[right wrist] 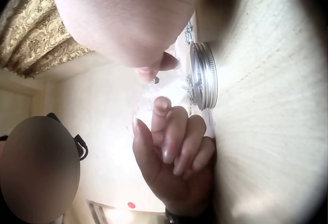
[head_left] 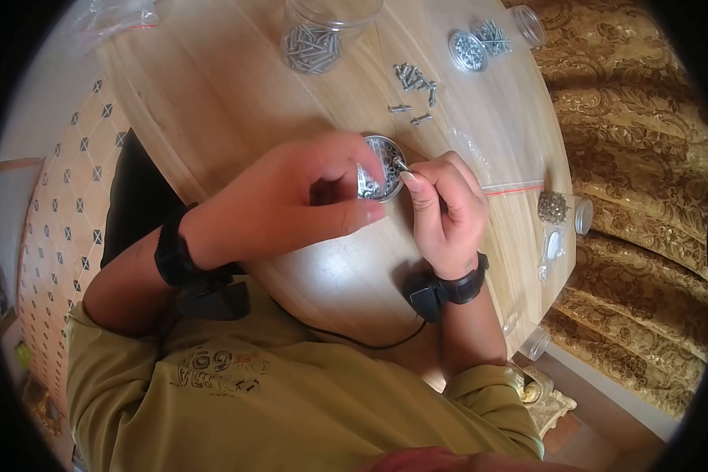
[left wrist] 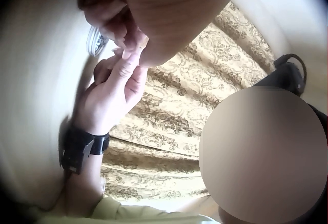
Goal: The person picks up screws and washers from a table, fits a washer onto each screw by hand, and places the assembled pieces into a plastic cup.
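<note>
My right hand (head_left: 451, 206) pinches a small metal piece (head_left: 402, 164) between thumb and forefinger, over the right edge of a round metal lid (head_left: 391, 141) that holds small nuts. In the right wrist view the piece (right wrist: 156, 80) shows at the fingertips, above and beside the lid (right wrist: 209, 75). My left hand (head_left: 291, 193) hovers at the lid's left side, partly covering it. Its fingers (right wrist: 177, 131) are loosely bent, the thumb stands apart from them, and nothing shows between them. The left wrist view shows both hands close together, with the lid's edge (left wrist: 94, 42) behind.
Several loose bolts (head_left: 415, 80) lie beyond the lid. Farther back stand a clear jar of bolts (head_left: 313, 49), a dish of small parts (head_left: 468, 52) and a tipped jar (head_left: 527, 26). At the right are a clear bag (head_left: 480, 161) and another small jar (head_left: 554, 207).
</note>
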{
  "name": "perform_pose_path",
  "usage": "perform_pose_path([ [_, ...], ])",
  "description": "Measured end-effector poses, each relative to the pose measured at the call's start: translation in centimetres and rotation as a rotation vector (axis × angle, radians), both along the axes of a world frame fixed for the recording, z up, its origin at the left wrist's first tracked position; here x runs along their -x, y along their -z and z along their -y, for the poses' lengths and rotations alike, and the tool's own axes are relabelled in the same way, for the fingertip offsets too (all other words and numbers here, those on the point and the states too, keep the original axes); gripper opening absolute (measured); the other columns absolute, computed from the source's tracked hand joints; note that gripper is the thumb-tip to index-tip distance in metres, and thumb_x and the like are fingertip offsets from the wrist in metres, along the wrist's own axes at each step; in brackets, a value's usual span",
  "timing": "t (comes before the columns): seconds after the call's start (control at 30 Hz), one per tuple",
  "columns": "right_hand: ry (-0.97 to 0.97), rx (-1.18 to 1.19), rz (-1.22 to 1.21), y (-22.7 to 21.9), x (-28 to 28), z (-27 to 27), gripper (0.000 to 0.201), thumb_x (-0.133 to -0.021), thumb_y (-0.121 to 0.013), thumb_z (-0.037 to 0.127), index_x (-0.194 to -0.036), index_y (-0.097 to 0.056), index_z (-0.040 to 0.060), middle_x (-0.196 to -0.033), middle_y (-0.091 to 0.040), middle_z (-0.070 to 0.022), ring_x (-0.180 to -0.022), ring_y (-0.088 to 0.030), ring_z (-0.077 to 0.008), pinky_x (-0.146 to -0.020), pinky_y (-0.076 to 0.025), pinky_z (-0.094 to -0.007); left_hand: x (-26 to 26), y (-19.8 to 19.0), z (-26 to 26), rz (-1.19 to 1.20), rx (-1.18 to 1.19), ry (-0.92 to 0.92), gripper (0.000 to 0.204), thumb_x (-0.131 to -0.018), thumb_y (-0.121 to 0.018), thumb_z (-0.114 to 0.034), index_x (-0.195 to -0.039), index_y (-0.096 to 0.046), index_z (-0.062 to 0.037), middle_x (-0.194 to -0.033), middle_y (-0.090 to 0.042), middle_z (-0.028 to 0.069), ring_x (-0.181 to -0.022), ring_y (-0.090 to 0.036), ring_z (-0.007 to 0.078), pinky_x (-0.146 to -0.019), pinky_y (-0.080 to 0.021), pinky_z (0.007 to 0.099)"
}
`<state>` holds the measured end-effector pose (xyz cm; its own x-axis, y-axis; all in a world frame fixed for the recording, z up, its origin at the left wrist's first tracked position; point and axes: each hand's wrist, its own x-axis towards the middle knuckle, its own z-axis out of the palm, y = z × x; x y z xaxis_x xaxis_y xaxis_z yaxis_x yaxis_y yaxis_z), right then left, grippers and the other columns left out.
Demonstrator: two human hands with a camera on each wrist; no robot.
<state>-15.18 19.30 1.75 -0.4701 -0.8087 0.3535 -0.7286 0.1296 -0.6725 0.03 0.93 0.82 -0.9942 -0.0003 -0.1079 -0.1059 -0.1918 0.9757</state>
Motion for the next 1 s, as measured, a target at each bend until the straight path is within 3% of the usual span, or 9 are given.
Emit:
perform_pose_path([
  [0.03, -0.001, 0.002, -0.003, 0.0, 0.0, 0.0, 0.009, -0.094, -0.076, 0.007, -0.091, -0.07, 0.0007, -0.081, -0.062, -0.0106, -0.072, -0.061, -0.0262, -0.066, -0.05, -0.0332, 0.0, 0.2, -0.2, -0.044, 0.042, -0.098, 0.023, -0.097, -0.072, -0.007, -0.119, -0.066, -0.0038, -0.092, -0.062, -0.0068, -0.08, -0.049, -0.0003, -0.071, -0.04, 0.0199],
  [0.27, 0.001, -0.002, -0.009, 0.1, 0.0, 0.0, 0.009, -0.093, -0.076, 0.007, -0.091, -0.071, 0.0011, -0.082, -0.063, -0.0106, -0.072, -0.061, -0.0264, -0.065, -0.05, -0.0332, -0.1, -0.9, 0.0, 0.041, 0.045, 0.007, 0.024, -0.096, -0.073, -0.008, -0.119, -0.067, -0.0042, -0.089, -0.061, -0.0073, -0.075, -0.048, 0.0001, -0.067, -0.039, 0.0204],
  [0.37, -0.005, 0.0, -0.009, 0.2, 0.1, 0.0, 0.009, -0.094, -0.076, 0.008, -0.091, -0.071, 0.001, -0.082, -0.063, -0.0105, -0.072, -0.061, -0.0262, -0.065, -0.05, -0.0332, 0.0, -0.5, -0.2, 0.018, -0.07, -0.111, 0.029, -0.096, -0.073, -0.008, -0.124, -0.065, -0.005, -0.088, -0.061, -0.0068, -0.077, -0.05, 0.0005, -0.068, -0.04, 0.0203],
  [0.47, 0.004, -0.002, -0.005, 0.1, 0.0, 0.1, 0.009, -0.094, -0.076, 0.008, -0.091, -0.071, 0.0008, -0.081, -0.062, -0.0106, -0.072, -0.061, -0.0262, -0.065, -0.05, -0.0333, 0.0, -0.3, 0.3, 0.086, 0.023, 0.103, 0.028, -0.097, -0.073, -0.008, -0.124, -0.065, -0.0039, -0.089, -0.062, -0.0059, -0.081, -0.052, 0.0009, -0.072, -0.042, 0.0202],
  [0.53, 0.001, -0.004, -0.001, 0.0, 0.0, 0.1, 0.009, -0.094, -0.076, 0.008, -0.091, -0.071, 0.0007, -0.081, -0.062, -0.0106, -0.072, -0.06, -0.0262, -0.065, -0.05, -0.0333, -0.1, 0.4, -0.3, -0.064, 0.094, -0.092, 0.019, -0.098, -0.071, -0.008, -0.116, -0.068, -0.0035, -0.09, -0.062, -0.0058, -0.082, -0.052, 0.0009, -0.073, -0.042, 0.0202],
  [0.67, -0.007, 0.001, 0.007, 0.1, 0.0, 0.1, 0.009, -0.094, -0.075, 0.008, -0.091, -0.071, 0.0007, -0.082, -0.062, -0.0105, -0.073, -0.06, -0.0262, -0.065, -0.05, -0.0332, 0.0, -0.4, 0.0, 0.045, -0.098, -0.071, 0.012, -0.098, -0.071, -0.006, -0.11, -0.07, -0.0031, -0.091, -0.062, -0.0063, -0.081, -0.052, 0.001, -0.073, -0.042, 0.0199],
  [0.73, -0.004, -0.003, 0.003, 0.0, 0.0, 0.1, 0.009, -0.094, -0.075, 0.008, -0.091, -0.071, 0.0008, -0.082, -0.062, -0.0105, -0.073, -0.06, -0.0263, -0.066, -0.05, -0.0332, 0.0, -0.4, 0.4, 0.064, 0.009, 0.053, 0.029, -0.098, -0.071, -0.006, -0.126, -0.064, -0.0025, -0.093, -0.064, -0.0058, -0.084, -0.054, 0.0014, -0.075, -0.043, 0.0195],
  [0.87, 0.0, -0.014, 0.002, -0.1, 0.0, 0.1, 0.009, -0.094, -0.075, 0.007, -0.091, -0.07, 0.0008, -0.082, -0.062, -0.0106, -0.073, -0.06, -0.0266, -0.066, -0.05, -0.0333, -0.1, -0.1, 0.2, 0.049, 0.059, 0.022, 0.036, -0.098, -0.071, -0.006, -0.132, -0.06, -0.0021, -0.094, -0.065, -0.0053, -0.085, -0.054, 0.0014, -0.075, -0.043, 0.0195],
  [1.0, -0.005, -0.015, 0.009, 0.0, 0.0, 0.1, 0.009, -0.094, -0.075, 0.007, -0.091, -0.07, 0.0008, -0.082, -0.062, -0.0106, -0.073, -0.06, -0.0265, -0.066, -0.05, -0.0335, 0.0, -0.4, -0.4, 0.016, -0.107, -0.09, 0.015, -0.098, -0.071, -0.005, -0.11, -0.063, -0.0046, -0.089, -0.059, -0.0065, -0.08, -0.049, 0.0005, -0.07, -0.04, 0.02],
])
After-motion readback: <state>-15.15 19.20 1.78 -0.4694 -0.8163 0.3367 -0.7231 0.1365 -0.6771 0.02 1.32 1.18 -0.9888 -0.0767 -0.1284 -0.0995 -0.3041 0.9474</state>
